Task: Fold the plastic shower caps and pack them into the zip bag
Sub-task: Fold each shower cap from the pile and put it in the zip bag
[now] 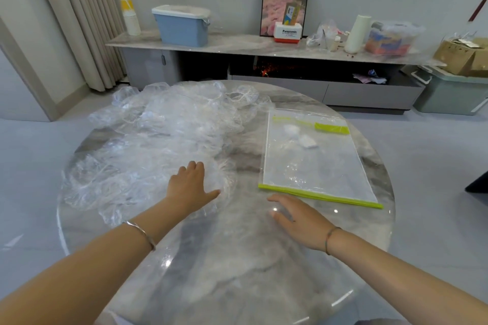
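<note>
Shower caps (158, 140) of crumpled clear plastic lie under your spread left hand (188, 187); your spread right hand (298, 219) is near the clear green-edged zip bag (317, 166).

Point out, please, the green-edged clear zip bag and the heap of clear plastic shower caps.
green-edged clear zip bag (318, 163): head view, its clear middle.
heap of clear plastic shower caps (158, 142): head view, heap's centre.

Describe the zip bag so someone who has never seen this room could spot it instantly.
Start at the round grey marble-patterned table. On its right half, beside the heap of crumpled clear plastic shower caps, lies a flat rectangular clear plastic zip bag. Its lime-green zip strip along the near edge sets it apart.
</note>
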A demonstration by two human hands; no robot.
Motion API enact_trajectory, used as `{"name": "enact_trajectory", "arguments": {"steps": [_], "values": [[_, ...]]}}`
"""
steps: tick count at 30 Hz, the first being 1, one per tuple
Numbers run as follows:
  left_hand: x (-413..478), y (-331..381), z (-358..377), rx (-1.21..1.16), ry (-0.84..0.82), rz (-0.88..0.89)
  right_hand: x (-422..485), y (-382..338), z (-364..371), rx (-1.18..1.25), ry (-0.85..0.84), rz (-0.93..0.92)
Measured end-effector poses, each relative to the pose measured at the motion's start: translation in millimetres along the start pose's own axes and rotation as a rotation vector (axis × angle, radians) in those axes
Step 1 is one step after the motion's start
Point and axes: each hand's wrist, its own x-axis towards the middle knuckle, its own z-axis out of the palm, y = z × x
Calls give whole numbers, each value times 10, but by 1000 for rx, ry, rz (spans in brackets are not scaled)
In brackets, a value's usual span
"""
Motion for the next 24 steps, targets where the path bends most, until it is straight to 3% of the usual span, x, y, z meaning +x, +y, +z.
{"name": "enact_trajectory", "arguments": {"steps": [6, 9, 13, 16, 19, 24], "values": [[-40, 40, -51, -145, 142, 10, 106, -72, 15, 3, 122, -90], [-161, 168, -250, -269, 180, 198, 127, -115, -39, -29, 321, -206], [-426, 351, -260, -353, 29, 516, 147, -134, -62, -313, 425, -321], [-556, 362, -90, -301, -93, 672, 138, 5, 40, -443, 402, -395], [-649, 294, -22, -318, -137, 679, 86, 141, 105, -447, 343, -375], [-776, 156, 88, -80, -283, 595, -49, 125, 154, -92, 165, -150]]}}
